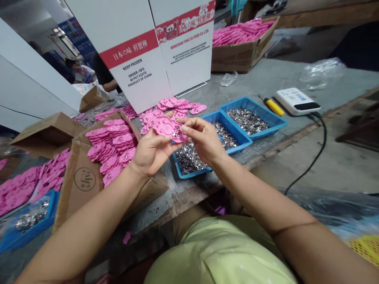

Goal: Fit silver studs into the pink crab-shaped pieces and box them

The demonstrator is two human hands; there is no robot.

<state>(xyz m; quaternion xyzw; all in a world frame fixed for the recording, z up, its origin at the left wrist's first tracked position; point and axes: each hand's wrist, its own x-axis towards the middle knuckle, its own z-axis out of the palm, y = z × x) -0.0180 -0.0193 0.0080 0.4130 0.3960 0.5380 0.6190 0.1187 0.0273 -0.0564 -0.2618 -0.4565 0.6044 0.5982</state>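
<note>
My left hand (pixel 152 152) grips the left and lower edge of a flat pink plastic piece (pixel 166 126) with a scalloped outline and a round raised middle. At its right end, the thumb and fingers of my right hand (pixel 203 138) are pinched together on the piece. Small shiny metal bits sit on the piece near those fingertips; their exact kind is too small to make out. Below and behind my right hand, a blue tray (pixel 194 173) holds many small silvery metal parts. More pink pieces (pixel 174 104) lie in a loose pile just beyond my hands.
An open cardboard box (pixel 79 177) on the left holds stacked pink pieces. Tall white cartons (pixel 136 47) stand behind the pile. A second blue tray (pixel 278 124) of metal parts, a yellow-handled screwdriver (pixel 274 106) and a corded white device (pixel 297 100) are to the right. Another carton (pixel 233 59) stands farther back.
</note>
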